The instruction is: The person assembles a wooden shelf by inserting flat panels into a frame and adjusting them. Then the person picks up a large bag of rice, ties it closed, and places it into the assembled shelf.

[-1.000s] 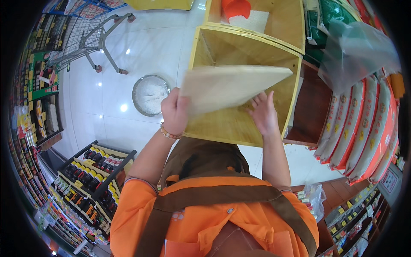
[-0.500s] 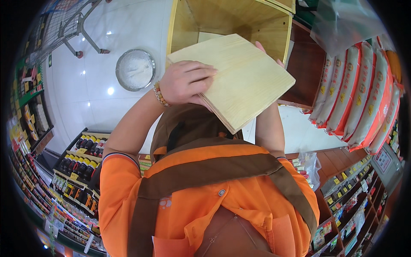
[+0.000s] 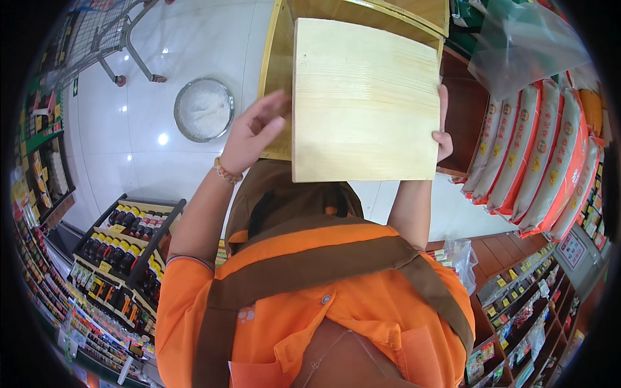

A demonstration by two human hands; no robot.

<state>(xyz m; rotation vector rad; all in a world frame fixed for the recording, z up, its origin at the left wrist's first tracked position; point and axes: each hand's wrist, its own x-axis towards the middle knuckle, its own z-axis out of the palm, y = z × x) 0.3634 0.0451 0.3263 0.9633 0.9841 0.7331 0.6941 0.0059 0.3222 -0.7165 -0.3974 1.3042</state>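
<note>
Pale wood board (image 3: 365,103) shows matt, grained face; wooden bin (image 3: 276,68), faint sheen. Metal basin (image 3: 202,140) gleams against glossy floor tiles (image 3: 213,39). Clear plastic sheeting (image 3: 530,55) looks smooth, shiny. Brown apron (image 3: 310,268) and orange shirt (image 3: 187,307): matt cloth.

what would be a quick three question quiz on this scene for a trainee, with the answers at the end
1. Which of the person's hands holds the pale wooden board?
2. True or false: the round metal pan with white powder in it stands on the floor.
3. Which of these are to the right of the board in the picture?
a) the shopping cart
b) the red-and-white sacks
c) the bottle rack

Key:
1. The right hand, at the board's right edge; the left hand is open beside the left edge.
2. True.
3. b
</note>
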